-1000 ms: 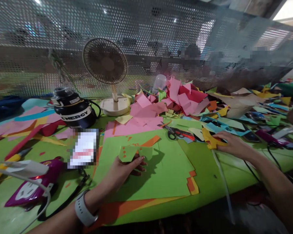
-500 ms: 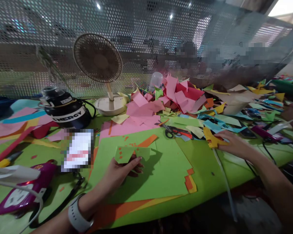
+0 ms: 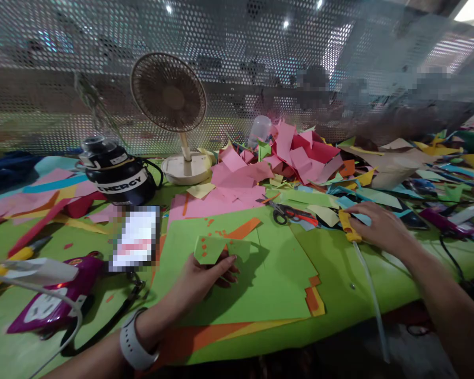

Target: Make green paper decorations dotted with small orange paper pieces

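My left hand (image 3: 209,273) is closed on a folded piece of light green paper (image 3: 210,249) with small orange dots on it. It is held just over a stack of green sheets (image 3: 276,284). Off to the right, my right hand (image 3: 379,226) has its fingers on a yellow glue gun (image 3: 348,226), at the edge of the paper scraps. A long pale stick or cord (image 3: 370,287) trails from the glue gun over the table's front edge. An orange paper strip (image 3: 243,229) and small orange bits lie on the green sheets behind my left hand.
Scissors (image 3: 280,215) lie behind the sheets, before a heap of pink paper (image 3: 240,176). A fan (image 3: 187,168), a black bottle (image 3: 122,179) and a blurred-out phone-like screen (image 3: 136,239) stand or lie left. Purple devices (image 3: 63,295) with cables sit at both sides.
The view has shifted slightly, so things sit further right. My right hand has closed in over the glue gun, which has turned a little. My left hand keeps the green paper in place.
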`<state>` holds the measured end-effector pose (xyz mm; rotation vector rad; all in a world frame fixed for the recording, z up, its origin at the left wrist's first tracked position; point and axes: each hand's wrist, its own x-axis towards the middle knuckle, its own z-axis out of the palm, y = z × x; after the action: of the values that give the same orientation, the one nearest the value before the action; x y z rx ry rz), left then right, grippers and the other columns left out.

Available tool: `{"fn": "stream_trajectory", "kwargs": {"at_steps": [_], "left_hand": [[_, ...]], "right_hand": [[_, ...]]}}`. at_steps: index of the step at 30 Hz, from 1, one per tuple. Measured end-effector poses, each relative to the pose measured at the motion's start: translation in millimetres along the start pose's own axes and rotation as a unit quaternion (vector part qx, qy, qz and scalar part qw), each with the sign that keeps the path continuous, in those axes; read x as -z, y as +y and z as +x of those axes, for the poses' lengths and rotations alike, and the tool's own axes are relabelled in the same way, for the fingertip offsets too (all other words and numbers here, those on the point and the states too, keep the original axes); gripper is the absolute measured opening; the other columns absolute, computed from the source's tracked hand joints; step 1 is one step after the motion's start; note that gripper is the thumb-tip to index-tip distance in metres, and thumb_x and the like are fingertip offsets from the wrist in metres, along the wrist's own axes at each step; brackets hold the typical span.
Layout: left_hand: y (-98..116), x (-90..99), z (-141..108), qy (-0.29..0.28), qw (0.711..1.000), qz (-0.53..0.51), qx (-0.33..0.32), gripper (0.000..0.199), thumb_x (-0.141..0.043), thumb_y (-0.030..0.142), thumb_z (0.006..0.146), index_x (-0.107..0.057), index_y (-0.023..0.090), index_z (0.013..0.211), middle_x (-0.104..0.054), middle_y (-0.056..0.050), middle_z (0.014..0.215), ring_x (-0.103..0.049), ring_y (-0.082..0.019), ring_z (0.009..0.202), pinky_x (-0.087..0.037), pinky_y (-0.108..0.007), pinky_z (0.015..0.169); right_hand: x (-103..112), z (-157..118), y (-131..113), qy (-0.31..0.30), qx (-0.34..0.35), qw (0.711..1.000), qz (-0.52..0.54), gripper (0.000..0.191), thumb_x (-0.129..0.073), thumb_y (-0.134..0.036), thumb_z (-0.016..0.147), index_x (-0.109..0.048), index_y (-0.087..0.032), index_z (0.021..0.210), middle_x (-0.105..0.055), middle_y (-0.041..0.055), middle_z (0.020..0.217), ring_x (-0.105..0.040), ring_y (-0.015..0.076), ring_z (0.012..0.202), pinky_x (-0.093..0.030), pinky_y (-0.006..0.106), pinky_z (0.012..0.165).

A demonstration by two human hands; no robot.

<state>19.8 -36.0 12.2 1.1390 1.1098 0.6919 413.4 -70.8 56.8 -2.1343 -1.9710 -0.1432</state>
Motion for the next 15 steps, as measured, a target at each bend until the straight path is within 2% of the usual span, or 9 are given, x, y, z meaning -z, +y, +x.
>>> {"fn": "stream_trajectory", "kwargs": {"at_steps": [4,7,12,15], "left_hand": [[-4.9,-0.8,-1.4,-0.026,0.999,-0.004,-0.025,0.030,-0.073,0.044,0.066,-0.063,0.016,0.069,-0.071,-0.006,0.064,-0.066,-0.018,0.054,-0.053,-0.028,0.052],[-5.9,-1.6,-4.5,-0.060,0.997,0.013,-0.047,0.029,-0.072,0.044,0.068,-0.063,0.016,0.068,-0.069,-0.005,0.062,-0.065,-0.017,0.053,-0.053,-0.028,0.053],[-5.9,-0.2,-11.2,-0.131,0.984,0.061,-0.106,0.023,-0.066,0.038,0.076,-0.062,0.016,0.069,-0.067,-0.004,0.060,-0.061,-0.015,0.053,-0.052,-0.025,0.052],[-4.5,1.0,-17.1,-0.167,0.972,0.083,-0.146,0.018,-0.065,0.033,0.079,-0.065,0.015,0.079,-0.070,-0.007,0.073,-0.064,-0.016,0.064,-0.055,-0.027,0.063]], "right_hand": [[-6.2,18.8,-48.6,-0.004,0.083,0.996,0.019,0.031,-0.041,-0.035,0.086,-0.067,-0.020,0.095,-0.068,0.0091,0.101,-0.064,0.0243,0.091,-0.049,0.037,0.080],[-13.8,30.4,-79.5,-0.016,0.176,0.984,0.029,0.029,-0.040,-0.029,0.089,-0.067,-0.019,0.095,-0.069,0.0092,0.097,-0.064,0.0234,0.087,-0.049,0.035,0.074],[-18.8,45.5,-108.6,-0.032,0.225,0.973,0.029,0.028,-0.041,-0.025,0.090,-0.067,-0.017,0.094,-0.069,0.0104,0.095,-0.064,0.0232,0.084,-0.049,0.035,0.072],[-22.9,50.4,-120.2,-0.045,0.257,0.965,0.040,0.028,-0.041,-0.024,0.090,-0.067,-0.016,0.097,-0.068,0.0102,0.096,-0.064,0.0230,0.086,-0.050,0.035,0.074]]}}
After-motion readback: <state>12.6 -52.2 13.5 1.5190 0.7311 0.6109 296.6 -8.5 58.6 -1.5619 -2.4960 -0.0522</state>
